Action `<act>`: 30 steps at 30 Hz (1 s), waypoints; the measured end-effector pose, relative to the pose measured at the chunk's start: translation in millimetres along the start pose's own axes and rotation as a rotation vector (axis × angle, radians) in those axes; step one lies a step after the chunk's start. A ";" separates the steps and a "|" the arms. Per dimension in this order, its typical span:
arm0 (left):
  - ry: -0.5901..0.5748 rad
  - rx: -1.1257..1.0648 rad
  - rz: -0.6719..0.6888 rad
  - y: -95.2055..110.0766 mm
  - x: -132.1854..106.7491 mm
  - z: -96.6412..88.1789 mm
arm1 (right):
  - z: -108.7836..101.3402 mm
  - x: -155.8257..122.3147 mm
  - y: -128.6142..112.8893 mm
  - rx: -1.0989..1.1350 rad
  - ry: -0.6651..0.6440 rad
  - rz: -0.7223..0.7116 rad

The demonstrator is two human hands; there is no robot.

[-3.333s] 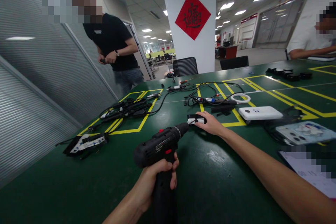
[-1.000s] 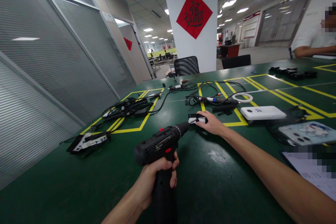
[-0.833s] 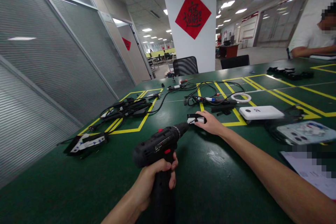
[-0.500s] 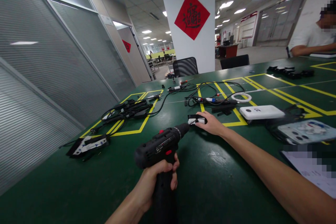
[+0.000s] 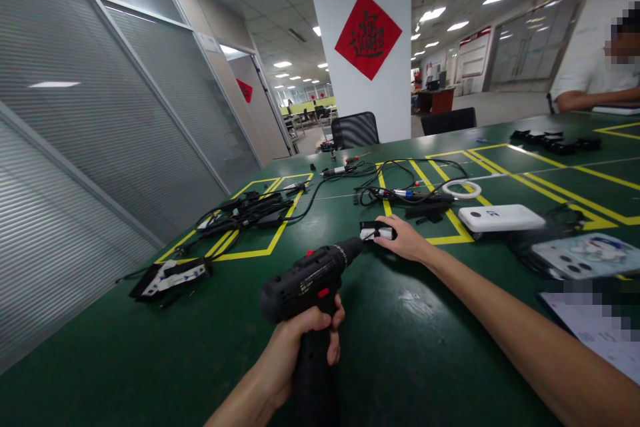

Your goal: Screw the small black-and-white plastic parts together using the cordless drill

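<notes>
My left hand (image 5: 295,353) is wrapped round the grip of a black cordless drill (image 5: 305,280), a finger on its trigger. The drill's nose points at a small black and white part (image 5: 375,232) lying on the green table (image 5: 150,360). My right hand (image 5: 407,240) reaches far forward and pins that part down with its fingers closed on it. The drill's tip touches or nearly touches the part's left end.
Black cables and tools (image 5: 245,210) lie within yellow floor-tape boxes at left. A black and white bracket (image 5: 167,277) lies nearer left. A white box (image 5: 500,217), a white ring (image 5: 460,189), a phone (image 5: 583,255) and papers (image 5: 595,330) lie right. A seated person (image 5: 600,80) is far right.
The person in black who stood at the far left 3.3 s ago is gone from view. Both hands, the drill and the part stay in place; only the camera shifts slightly.
</notes>
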State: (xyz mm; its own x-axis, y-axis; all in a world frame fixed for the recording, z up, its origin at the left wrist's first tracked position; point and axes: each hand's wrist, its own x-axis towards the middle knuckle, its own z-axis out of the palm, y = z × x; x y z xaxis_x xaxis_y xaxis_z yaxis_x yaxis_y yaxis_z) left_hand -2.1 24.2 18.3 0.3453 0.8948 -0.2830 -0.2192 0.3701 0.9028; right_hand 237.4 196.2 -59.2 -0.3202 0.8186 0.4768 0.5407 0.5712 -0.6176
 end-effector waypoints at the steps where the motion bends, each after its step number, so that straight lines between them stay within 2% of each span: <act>1: 0.001 -0.001 0.001 -0.1 0.2 -0.3 | -0.1 0.0 -0.1 0.003 0.000 -0.003; 30: 0.014 -0.005 0.007 1.7 -0.8 3.0 | -0.7 -0.4 -1.0 0.011 0.004 0.011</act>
State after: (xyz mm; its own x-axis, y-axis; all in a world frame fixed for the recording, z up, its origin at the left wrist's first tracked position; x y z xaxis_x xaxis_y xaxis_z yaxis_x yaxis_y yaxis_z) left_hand 0.1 23.4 21.1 0.3313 0.9008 -0.2808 -0.2261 0.3647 0.9032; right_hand 237.5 195.3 -58.3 -0.3115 0.8246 0.4722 0.5353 0.5629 -0.6298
